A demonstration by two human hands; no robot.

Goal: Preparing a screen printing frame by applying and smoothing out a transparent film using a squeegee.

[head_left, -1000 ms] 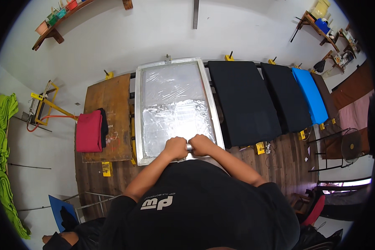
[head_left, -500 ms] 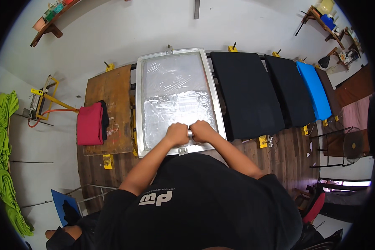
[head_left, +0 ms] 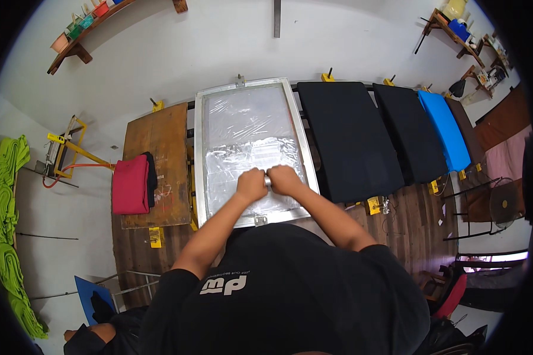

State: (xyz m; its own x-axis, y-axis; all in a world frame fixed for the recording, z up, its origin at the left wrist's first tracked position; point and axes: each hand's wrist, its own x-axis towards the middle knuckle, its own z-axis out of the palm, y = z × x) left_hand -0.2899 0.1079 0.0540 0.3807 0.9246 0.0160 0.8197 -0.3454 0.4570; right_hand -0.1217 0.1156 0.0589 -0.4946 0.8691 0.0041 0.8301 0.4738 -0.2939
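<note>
In front of me lies a metal-framed printing screen (head_left: 201, 177), a long rectangle with shiny, wrinkled clear plastic film (head_left: 231, 151) over much of its inside. Both my hands are closed side by side above its near half. My left hand (head_left: 252, 184) and my right hand (head_left: 285, 180) are wrapped round a short silver-coloured bar (head_left: 268, 181), of which only a bit shows between the fists. What lies under the fists is hidden. Small metal clamps hold the frame's far and near ends.
Left of the screen is a worn wooden board (head_left: 160, 133) bearing folded red cloth (head_left: 130, 186). To the right stand black-covered boards (head_left: 349, 142) and a blue one (head_left: 445, 130). Green cloth (head_left: 5, 207) hangs at far left. Another person's arm (head_left: 95, 336) shows at lower left.
My two fists have moved a little farther up the screen, away from my body, still closed on the bar. The whole view has shifted slightly.
</note>
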